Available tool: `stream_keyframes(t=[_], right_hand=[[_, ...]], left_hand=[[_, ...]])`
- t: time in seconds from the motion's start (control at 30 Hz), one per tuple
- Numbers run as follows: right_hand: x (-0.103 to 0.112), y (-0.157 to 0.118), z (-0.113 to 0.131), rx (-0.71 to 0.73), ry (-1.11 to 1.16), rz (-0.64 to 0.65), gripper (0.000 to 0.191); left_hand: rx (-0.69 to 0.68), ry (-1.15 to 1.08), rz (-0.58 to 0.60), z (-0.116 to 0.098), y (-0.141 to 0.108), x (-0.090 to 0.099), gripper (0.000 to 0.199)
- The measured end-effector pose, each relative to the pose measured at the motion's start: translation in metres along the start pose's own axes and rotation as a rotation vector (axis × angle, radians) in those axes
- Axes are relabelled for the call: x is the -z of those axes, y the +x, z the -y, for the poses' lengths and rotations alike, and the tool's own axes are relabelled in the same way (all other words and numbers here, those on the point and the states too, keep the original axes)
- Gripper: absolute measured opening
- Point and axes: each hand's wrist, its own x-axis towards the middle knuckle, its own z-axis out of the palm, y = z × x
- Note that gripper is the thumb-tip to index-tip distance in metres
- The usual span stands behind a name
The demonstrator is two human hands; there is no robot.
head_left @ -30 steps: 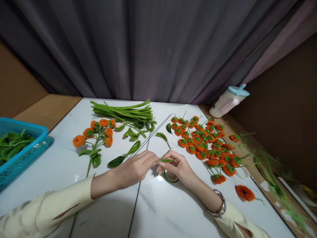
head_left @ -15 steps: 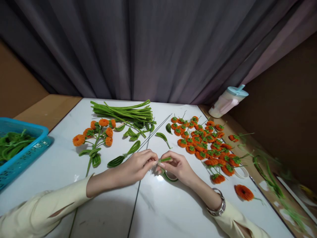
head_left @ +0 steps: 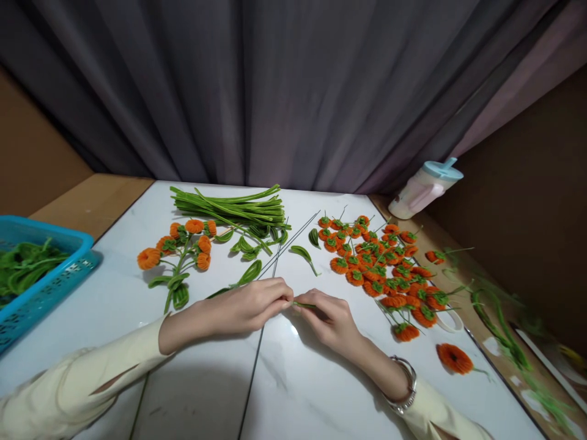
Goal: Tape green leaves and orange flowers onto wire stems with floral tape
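Above the middle of the white table, my left hand [head_left: 257, 304] and my right hand [head_left: 329, 315] meet with their fingertips close together. A short piece of green pipe cleaner [head_left: 304, 305] shows between them, pinched in my right hand. My left hand's fingers are closed at the piece's left end; what they grip is too small to make out. Beyond my left hand lie a green leaf [head_left: 250, 272] and a branch of orange pumpkin-like pieces [head_left: 194, 226]. Many small orange pumpkins with green tops [head_left: 365, 261] spread out to the right of my right hand.
Green pipe cleaners [head_left: 229, 208] are bundled at the back of the table [head_left: 202, 391]. A blue basket [head_left: 50, 275] of green pieces stands at the left. At the right are a tumbler [head_left: 424, 190], a white tape ring [head_left: 450, 320] and a larger orange flower [head_left: 454, 358].
My hands have turned and closed in around the green piece, so less of it shows. The green loop that hung below my right hand is no longer visible.
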Motion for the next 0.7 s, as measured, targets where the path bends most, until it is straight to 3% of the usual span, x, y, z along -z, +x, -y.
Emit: stream_keyframes(t=[0.17, 0.33, 0.6, 0.7], right_hand=[[-0.002, 0.001, -0.002, 0.247, -0.052, -0.061, 0.021], [-0.001, -0.001, -0.007, 0.487, -0.274, -0.046, 0.032], [0.005, 0.0, -0.005, 0.66, -0.472, -0.018, 0.029], [0.009, 0.004, 0.0, 0.747, -0.57, 0.006, 0.021]], left_hand=[[0.008, -0.047, -0.07, -0.004, 0.001, -0.002, 0.017], [0.182, -0.215, -0.031, -0.009, 0.004, 0.002, 0.014], [0.266, -0.367, 0.038, -0.007, 0.003, 0.006, 0.014], [0.359, -0.571, 0.071, -0.005, 0.004, 0.006, 0.014]])
